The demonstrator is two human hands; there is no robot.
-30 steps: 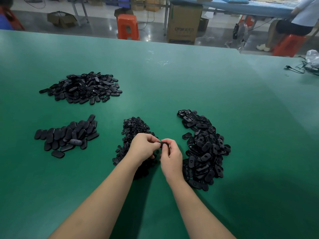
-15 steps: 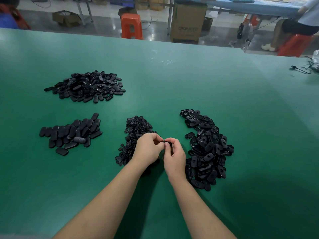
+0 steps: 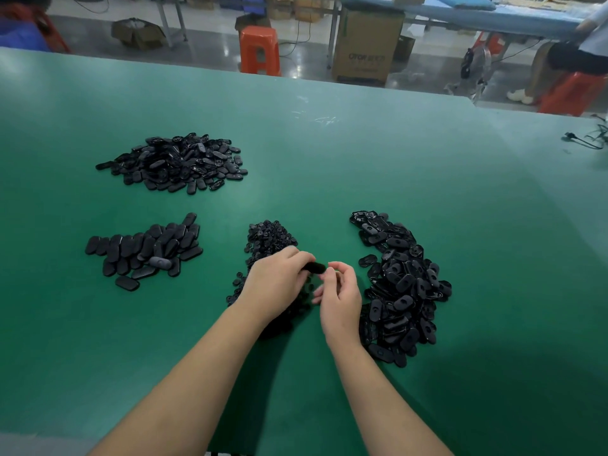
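Black plastic, oval and blurred by motion, the small piece (image 3: 316,267) is held above the green desk (image 3: 362,166), in the gap between the two hands. The left hand (image 3: 279,286) grips its left end, with the fingers (image 3: 301,258) curled over the top and pressed together, so that only the right half of the piece sticks out. The right hand (image 3: 342,299) sits just beside it, with the forefinger and thumb bent toward the free end. The blur hides whether they pinch it or only touch it.

Under the left hand lies a heap of small black parts (image 3: 268,236). Just right of the right hand is a larger pile of black oval shells (image 3: 403,284), curving away from the wrist. Well to the left, smooth black ovals (image 3: 144,248) lie overlapping in a rough row, and farther back sits another loose pile of black pieces (image 3: 174,162). Beyond the desk's far edge stand an orange stool (image 3: 260,49) and a cardboard box (image 3: 365,47).
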